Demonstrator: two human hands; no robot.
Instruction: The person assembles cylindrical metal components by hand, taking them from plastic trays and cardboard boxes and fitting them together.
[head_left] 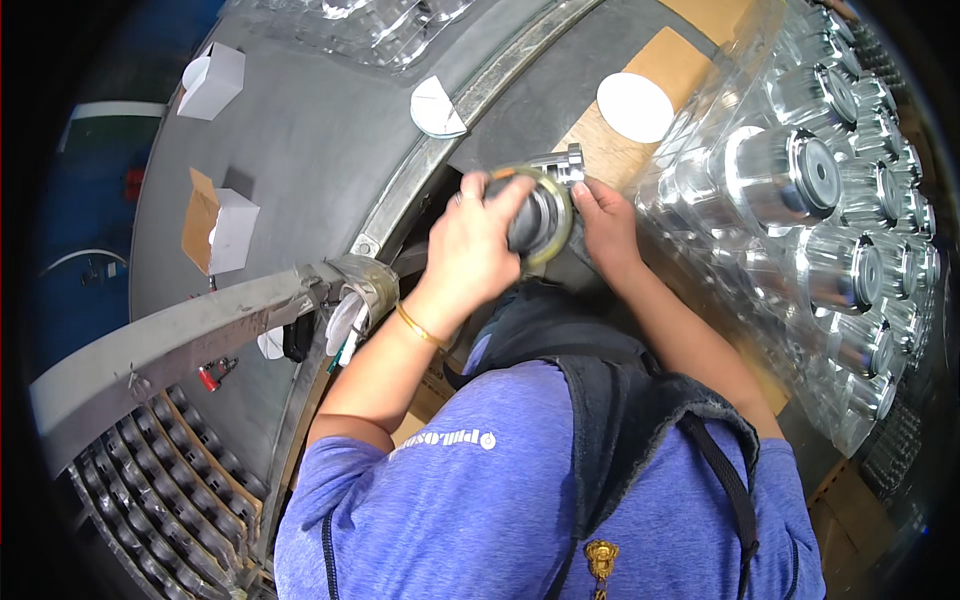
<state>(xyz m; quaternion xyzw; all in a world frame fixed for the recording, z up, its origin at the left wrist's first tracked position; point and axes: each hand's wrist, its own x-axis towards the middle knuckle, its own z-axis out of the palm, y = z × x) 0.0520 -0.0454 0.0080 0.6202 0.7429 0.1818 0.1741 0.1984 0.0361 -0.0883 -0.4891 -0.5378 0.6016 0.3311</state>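
In front of my chest, my left hand (470,240) is closed on a round thing with a yellowish translucent rim (562,238) and a dark ringed middle. It looks like a roll of tape, though motion blurs it. Close on its right, my right hand (608,228) pinches a shiny metal fitting (574,163) with a wider end, thumb uppermost. The fitting lies just beyond the round thing, which partly covers it. Whether the two touch, I cannot tell. The fingers of my right hand are mostly hidden beneath.
Clear plastic trays of chrome cups (800,180) stack up at right. A white disc (636,107) lies on cardboard ahead. The grey table (300,130) at left holds small open boxes (235,230) and a cut disc (436,108). A metal beam (190,335) crosses at left, above racked dark parts (170,480).
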